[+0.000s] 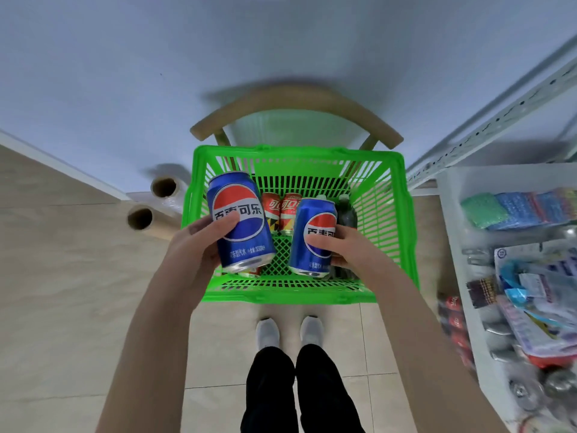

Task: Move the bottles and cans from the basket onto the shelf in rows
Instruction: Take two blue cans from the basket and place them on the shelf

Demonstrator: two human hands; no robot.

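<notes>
A green plastic basket (390, 220) sits on a wooden chair in front of me. My left hand (199, 242) grips a blue Pepsi can (240, 226) lifted above the basket's left side. My right hand (349, 248) grips a second blue Pepsi can (312, 242) over the basket's right side. Down in the basket stand two red cola cans (282, 210) and a dark bottle (346, 214) with a green cap. The white shelf (462, 276) rises at the right, with red cans on a lower level (452, 320).
The wooden chair's curved back (296, 101) lies beyond the basket, against a pale wall. Two rolls of film (153, 201) lie on the floor at the left. Shelf bins hold sponges (512, 207) and packaged goods (537, 301). My feet (290, 332) stand just before the basket.
</notes>
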